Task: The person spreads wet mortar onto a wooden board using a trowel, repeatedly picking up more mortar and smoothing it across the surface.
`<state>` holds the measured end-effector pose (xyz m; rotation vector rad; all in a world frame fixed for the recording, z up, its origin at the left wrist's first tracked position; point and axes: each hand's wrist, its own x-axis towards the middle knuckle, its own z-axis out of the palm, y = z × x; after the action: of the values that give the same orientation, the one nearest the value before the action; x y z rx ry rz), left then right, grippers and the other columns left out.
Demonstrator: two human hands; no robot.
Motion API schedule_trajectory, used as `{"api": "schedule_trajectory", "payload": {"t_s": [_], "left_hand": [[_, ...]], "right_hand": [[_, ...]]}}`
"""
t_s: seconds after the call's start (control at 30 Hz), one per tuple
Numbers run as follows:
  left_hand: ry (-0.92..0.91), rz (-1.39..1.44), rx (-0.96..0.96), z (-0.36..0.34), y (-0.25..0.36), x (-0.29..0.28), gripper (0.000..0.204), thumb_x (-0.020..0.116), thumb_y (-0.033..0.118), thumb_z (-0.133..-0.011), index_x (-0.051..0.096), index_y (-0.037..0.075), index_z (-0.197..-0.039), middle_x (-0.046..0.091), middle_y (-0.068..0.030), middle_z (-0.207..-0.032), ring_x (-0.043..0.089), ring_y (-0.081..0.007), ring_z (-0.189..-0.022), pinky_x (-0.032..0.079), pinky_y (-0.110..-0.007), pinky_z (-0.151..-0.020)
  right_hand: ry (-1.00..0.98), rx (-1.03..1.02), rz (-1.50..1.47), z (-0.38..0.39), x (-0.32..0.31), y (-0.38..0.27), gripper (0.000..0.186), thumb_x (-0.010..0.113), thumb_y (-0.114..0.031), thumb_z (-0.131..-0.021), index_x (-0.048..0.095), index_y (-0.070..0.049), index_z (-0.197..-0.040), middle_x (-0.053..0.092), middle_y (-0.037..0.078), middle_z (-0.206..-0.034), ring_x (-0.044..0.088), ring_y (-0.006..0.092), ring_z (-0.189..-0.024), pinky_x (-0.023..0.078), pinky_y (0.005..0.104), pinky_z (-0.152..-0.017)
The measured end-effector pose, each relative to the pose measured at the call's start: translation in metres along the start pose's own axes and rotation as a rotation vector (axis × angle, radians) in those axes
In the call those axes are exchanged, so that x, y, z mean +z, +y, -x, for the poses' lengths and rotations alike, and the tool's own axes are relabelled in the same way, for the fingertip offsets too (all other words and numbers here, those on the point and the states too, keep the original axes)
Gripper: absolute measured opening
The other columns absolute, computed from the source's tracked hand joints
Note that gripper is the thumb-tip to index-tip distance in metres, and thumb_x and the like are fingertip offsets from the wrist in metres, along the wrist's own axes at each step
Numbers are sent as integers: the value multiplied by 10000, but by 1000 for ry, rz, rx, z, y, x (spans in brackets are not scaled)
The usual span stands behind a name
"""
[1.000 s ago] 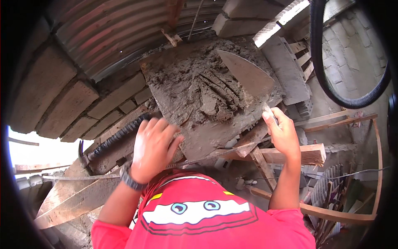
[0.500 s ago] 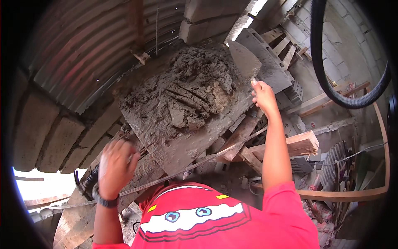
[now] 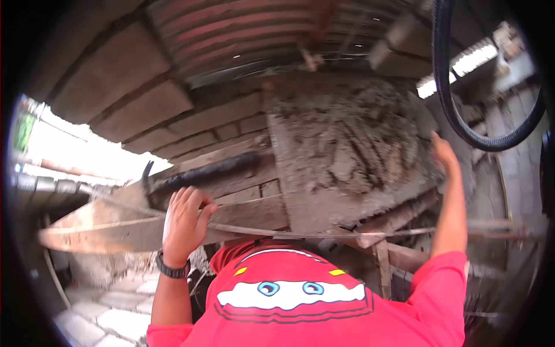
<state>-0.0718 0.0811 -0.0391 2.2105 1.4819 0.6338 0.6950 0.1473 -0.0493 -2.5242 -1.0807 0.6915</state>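
My right hand [image 3: 444, 155] is at the right edge of the mortar board [image 3: 309, 208], its fingers closed round the handle of a trowel [image 3: 426, 120]. The blade is smeared by motion and hard to tell from the mortar behind it. A heap of wet grey mortar [image 3: 358, 150], with long grooves in it, covers much of the board. My left hand [image 3: 186, 222] hangs with loosely bent fingers, thumb apart, and holds nothing. Just beyond it lies a hammer with a black grip [image 3: 217, 169], on a wooden plank [image 3: 115, 232].
A thin ribbed steel bar [image 3: 254, 230] runs crosswise in front of me. Block walls [image 3: 127, 87] and corrugated metal sheeting [image 3: 243, 34] stand beyond the board. A black hose loop [image 3: 485, 141] hangs at upper right. Timber pieces [image 3: 381, 269] sit below the board.
The view has swung left, so the board and mortar appear farther right and more of the plank and hammer shows. My right hand keeps the trowel; my left hand stays empty.
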Motion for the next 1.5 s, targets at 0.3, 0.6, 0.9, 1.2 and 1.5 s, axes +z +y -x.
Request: {"api": "schedule_trajectory", "payload": {"t_s": [0.3,0.6,0.9,1.2,1.5], "left_hand": [[231,-96,-158,21,-47,-52,114,756,82,-917,663,36,-965,668,-111,-944,634,-338,-961,495,-452,-906],[863,-260,-679,149,-172,-171,224,711,199,-1067,710,-21,-1027,758,-154,-904,716,-257,-814,558,-382,-747],[892,-363,-789,228,-273,-182,162,711,152,-1025,704,-9,-1032,747,-194,-956,732,-343,-888,564,-438,-828],[596,-456,-620,183,-335,-190,331,676,211,-1027,723,106,-1337,728,-153,-1348,691,-327,-1256,530,-438,-1076],[632,-213,-253,53,-168,-133,458,672,112,-1083,581,3,-1519,630,-138,-1531,568,-276,-1427,401,-433,-1236]], "right_hand": [[-116,-31,-155,24,15,22,577,518,-651,-1097,535,-165,-785,486,-38,-651,456,111,-528,343,322,-482],[17,-47,-195,83,38,51,601,539,-690,-1065,629,-96,-1073,486,-6,-688,376,132,-426,265,317,-373],[76,-30,-32,103,42,20,668,532,-674,-1068,680,-45,-1237,531,43,-739,410,155,-428,301,321,-375],[68,-359,258,130,45,24,497,425,-266,-1127,607,-1,-1507,690,261,-1334,608,400,-1184,456,466,-1014],[264,-210,491,257,91,-105,528,464,-506,-1130,679,-25,-1089,757,301,-984,722,527,-978,553,628,-896]]}}
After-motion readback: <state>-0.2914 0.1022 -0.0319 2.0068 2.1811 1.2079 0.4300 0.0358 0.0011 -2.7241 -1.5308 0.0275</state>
